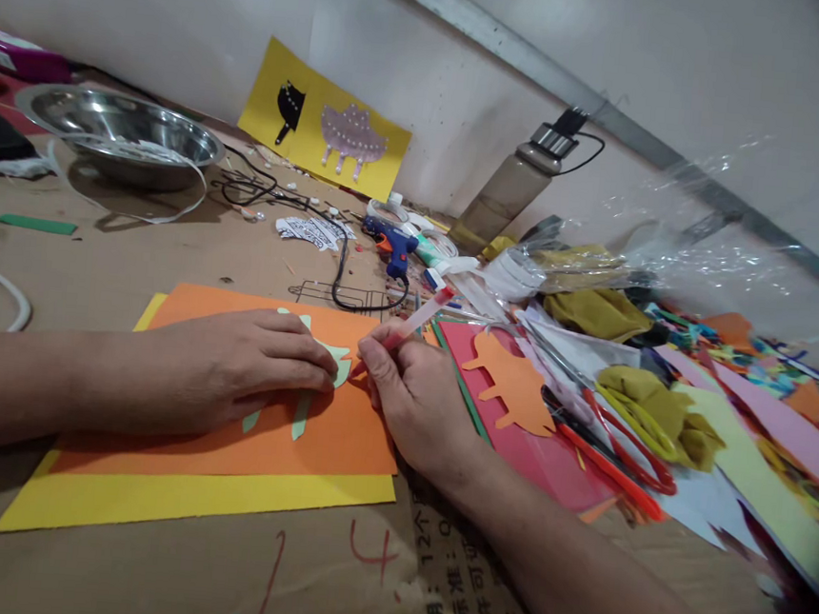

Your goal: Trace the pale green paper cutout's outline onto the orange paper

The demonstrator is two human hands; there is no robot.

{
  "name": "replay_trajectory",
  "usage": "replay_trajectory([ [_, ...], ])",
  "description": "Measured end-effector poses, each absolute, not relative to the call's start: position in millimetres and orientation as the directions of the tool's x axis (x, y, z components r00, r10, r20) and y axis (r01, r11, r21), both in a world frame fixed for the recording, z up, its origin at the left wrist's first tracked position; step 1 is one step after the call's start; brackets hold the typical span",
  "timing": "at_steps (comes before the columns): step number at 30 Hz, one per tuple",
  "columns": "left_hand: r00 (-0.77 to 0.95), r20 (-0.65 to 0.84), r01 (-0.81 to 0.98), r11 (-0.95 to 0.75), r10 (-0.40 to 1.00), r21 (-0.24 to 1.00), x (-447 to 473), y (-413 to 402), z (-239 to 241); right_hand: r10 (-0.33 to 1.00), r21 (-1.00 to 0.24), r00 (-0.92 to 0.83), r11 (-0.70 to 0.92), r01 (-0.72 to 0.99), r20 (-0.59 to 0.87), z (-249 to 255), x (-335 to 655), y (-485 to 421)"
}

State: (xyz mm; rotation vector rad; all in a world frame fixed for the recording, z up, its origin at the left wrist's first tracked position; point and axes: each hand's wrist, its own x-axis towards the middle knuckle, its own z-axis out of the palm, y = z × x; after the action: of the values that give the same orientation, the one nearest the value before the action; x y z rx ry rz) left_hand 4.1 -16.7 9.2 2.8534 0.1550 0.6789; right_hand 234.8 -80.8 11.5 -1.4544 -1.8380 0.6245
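My left hand [254, 360] lies with its fingers flat on a pale green paper cutout [300, 416], covering most of it. That cutout rests on an orange paper sheet [346, 450], with a yellow sheet [206, 503] showing beneath. In my right hand [420, 394] is a pen with a red cap end [426, 310], gripped between thumb and fingers. The pen's writing end points down at the cutout's right edge; the tip itself is hard to make out. To the right, an orange animal-like cutout [514, 383] lies on red paper [546, 467].
A steel bowl [124, 167] stands at the back left. Behind the sheets are a blue glue gun [395, 244] with its cord and a tilted-looking water bottle [510, 187]. Red-handled scissors [618, 459] and paper scraps crowd the right. A decorated yellow card [313, 98] leans against the wall.
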Motion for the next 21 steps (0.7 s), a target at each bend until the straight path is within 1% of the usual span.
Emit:
replay_trajectory([
  [4,0.897,0.421,0.043,-0.976,0.132,0.214,4.2,-15.8,8.5,0.962,-0.716,-0.134,0.268,0.645,0.239,13.4,234.7,-81.5],
  [10,0.908,0.402,0.040,-0.978,0.122,0.206,3.9,-14.2,6.1,0.962,-0.736,-0.138,0.270,0.621,0.236,14.1,233.5,-82.2],
  [17,0.905,0.397,0.061,-0.970,0.153,0.235,2.8,-16.7,9.0,0.954,-0.733,-0.158,0.297,0.612,0.254,14.5,232.3,-84.4],
  [21,0.910,0.382,0.066,-0.965,0.163,0.255,3.4,-16.5,8.5,0.953,-0.708,-0.139,0.293,0.643,0.269,14.8,234.2,-84.0],
])
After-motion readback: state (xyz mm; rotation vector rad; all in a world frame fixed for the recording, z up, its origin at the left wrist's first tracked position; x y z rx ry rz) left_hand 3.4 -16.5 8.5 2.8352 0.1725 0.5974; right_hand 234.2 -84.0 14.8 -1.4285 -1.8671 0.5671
